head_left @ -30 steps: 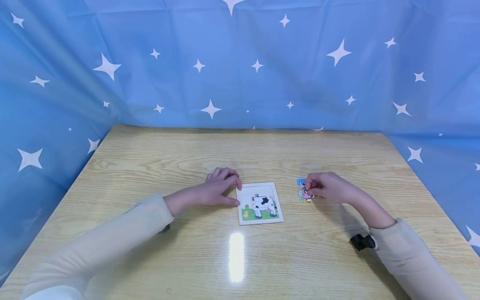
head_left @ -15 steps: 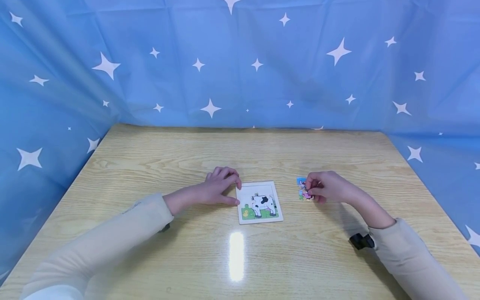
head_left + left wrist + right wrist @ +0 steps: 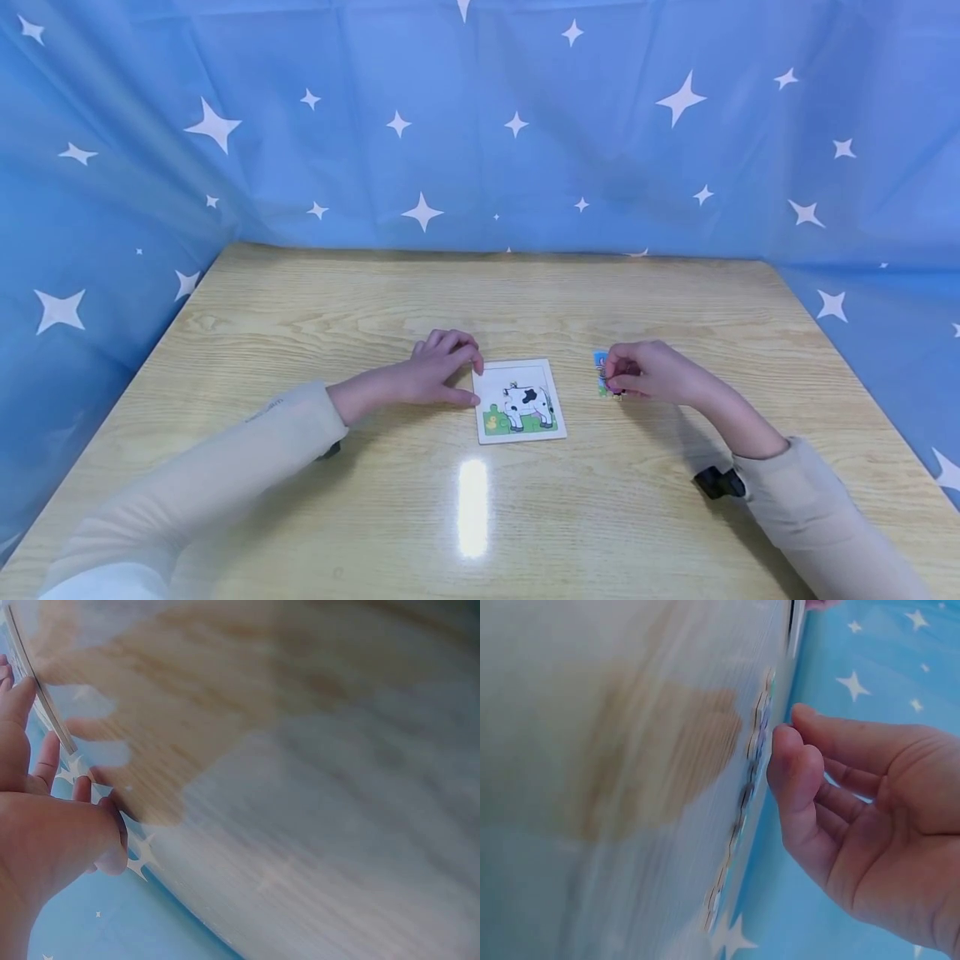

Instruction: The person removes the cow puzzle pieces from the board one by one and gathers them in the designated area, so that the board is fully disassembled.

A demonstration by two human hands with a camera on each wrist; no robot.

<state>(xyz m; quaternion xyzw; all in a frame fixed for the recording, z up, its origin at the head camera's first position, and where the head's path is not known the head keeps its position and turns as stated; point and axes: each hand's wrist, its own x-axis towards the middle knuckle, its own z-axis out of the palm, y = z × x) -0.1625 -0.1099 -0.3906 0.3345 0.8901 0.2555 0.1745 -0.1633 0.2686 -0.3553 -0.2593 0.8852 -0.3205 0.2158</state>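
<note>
A white-framed jigsaw board (image 3: 519,367) lies mid-table. Its lower part shows a black-and-white cow (image 3: 528,406) on green pieces, while the upper part is bare white. My left hand (image 3: 435,371) rests at the board's left edge, thumb and index finger spread along it; the board's edge (image 3: 41,686) also shows in the left wrist view. To the right, my right hand (image 3: 648,372) hovers low over a small group of colourful puzzle pieces (image 3: 601,362), its thumb and fingertips close together. The hand covers part of the group, and whether a piece is pinched is hidden.
The pieces form a thin row (image 3: 731,847) seen edge-on in the right wrist view. A blue cloth with white stars (image 3: 450,150) hangs behind the wooden table (image 3: 360,517). Light glares on the tabletop (image 3: 472,508) in front of the board.
My right hand has shifted slightly left and covers more of the puzzle pieces. The left hand and the board have stayed in place; the head view has tilted a little.
</note>
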